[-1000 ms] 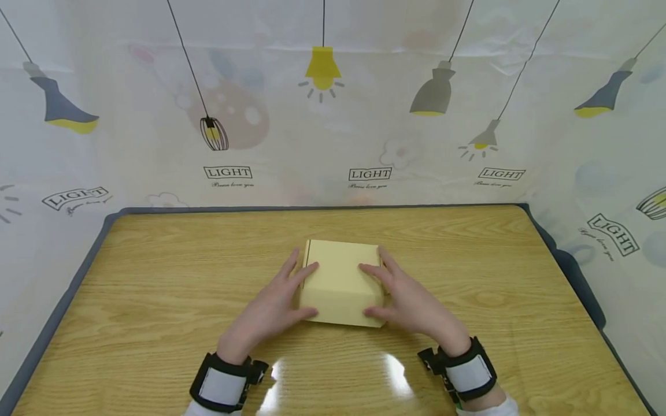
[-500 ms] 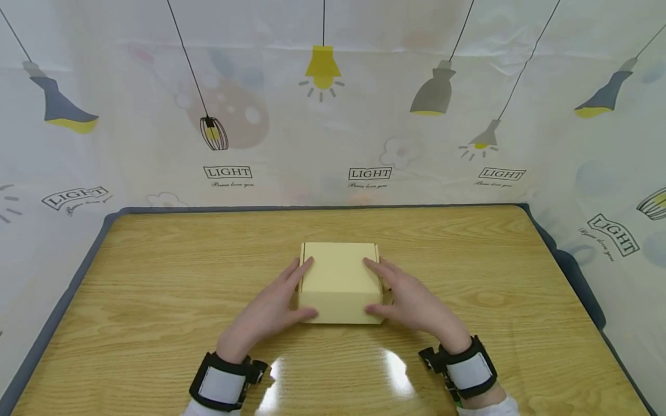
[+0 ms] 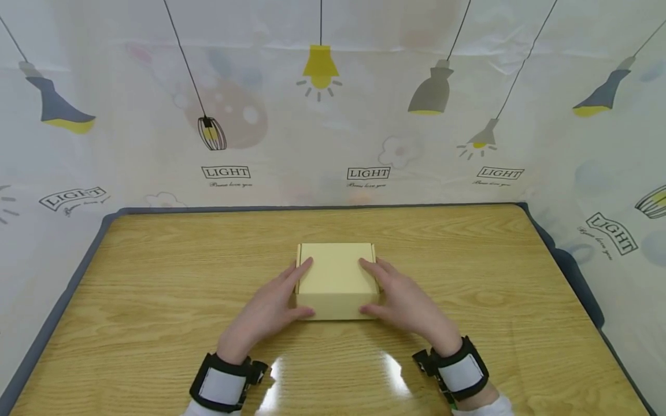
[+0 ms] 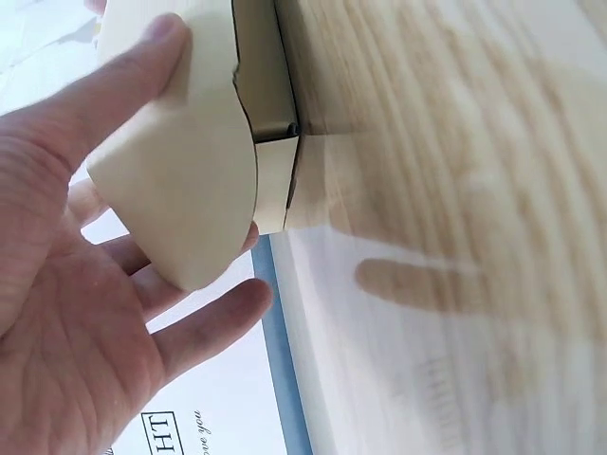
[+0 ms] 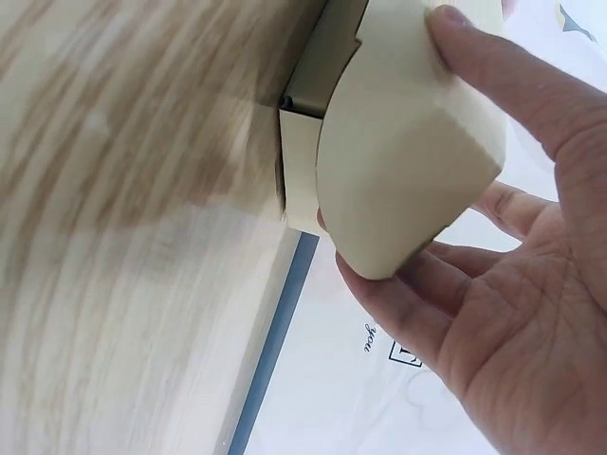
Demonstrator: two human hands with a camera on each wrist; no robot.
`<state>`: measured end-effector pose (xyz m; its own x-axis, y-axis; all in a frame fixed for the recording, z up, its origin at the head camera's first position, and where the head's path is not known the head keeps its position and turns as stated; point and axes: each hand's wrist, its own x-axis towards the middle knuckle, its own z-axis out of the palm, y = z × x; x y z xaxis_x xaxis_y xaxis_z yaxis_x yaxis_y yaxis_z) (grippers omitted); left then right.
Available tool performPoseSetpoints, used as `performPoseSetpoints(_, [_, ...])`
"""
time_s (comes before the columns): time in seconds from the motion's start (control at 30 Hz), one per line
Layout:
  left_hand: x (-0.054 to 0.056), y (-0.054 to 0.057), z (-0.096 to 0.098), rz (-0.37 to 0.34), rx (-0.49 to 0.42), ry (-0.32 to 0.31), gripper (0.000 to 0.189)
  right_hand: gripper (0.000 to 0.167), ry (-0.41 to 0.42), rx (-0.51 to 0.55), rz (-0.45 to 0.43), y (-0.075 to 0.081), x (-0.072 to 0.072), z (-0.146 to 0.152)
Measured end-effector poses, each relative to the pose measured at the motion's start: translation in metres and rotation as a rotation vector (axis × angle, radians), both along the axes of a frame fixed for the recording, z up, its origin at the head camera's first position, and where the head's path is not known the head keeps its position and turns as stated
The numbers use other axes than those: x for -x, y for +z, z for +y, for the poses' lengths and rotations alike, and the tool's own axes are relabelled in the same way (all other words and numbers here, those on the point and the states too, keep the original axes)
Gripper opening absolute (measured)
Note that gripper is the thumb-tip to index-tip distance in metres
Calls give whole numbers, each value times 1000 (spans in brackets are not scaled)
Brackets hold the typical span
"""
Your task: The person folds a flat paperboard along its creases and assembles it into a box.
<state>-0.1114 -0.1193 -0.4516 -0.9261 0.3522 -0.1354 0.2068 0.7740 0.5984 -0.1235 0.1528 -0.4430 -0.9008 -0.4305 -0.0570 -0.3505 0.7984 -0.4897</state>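
A pale yellow cardboard box (image 3: pixel 337 268) sits on the wooden table, squared to the far edge. My left hand (image 3: pixel 267 306) holds its left side, thumb on the front and a fingertip over the lid's edge. On the right side my right hand (image 3: pixel 408 300) grips it the same way. Both wrist views show the front flap (image 4: pixel 180 171) outside the box, its rounded ends standing away from the lower walls. The right thumb presses the flap (image 5: pixel 408 142), with fingers curled behind its end. Whatever lies inside the box is hidden.
The wood-grain table (image 3: pixel 182 260) stretches out around the box. Behind it and along the sides hangs a pale curtain (image 3: pixel 291 133) printed with lamps. A dark blue-grey edge (image 3: pixel 234 210) borders the tabletop. Both wrists wear black straps (image 3: pixel 221 384).
The box has turned from slightly skewed to square with the table and shifted a little left. Both hands have kept their hold on its sides and moved with it.
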Motion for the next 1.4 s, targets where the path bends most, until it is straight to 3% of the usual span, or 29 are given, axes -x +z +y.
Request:
performPoseSetpoints(0.33, [0, -1, -1, 168, 27, 1, 87, 83, 3, -2, 139, 0, -2, -6])
performPoseSetpoints(0.47, [0, 0, -1, 202, 39, 4, 85, 82, 1, -5, 157, -2, -2, -7])
performPoseSetpoints(0.9, [-1, 9, -7, 93, 8, -4, 84, 83, -18, 69, 65, 3, -1, -6])
performPoseSetpoints(1.4, [-4, 21, -11, 4, -84, -1, 86, 82, 2, 103, 40, 14, -3, 2])
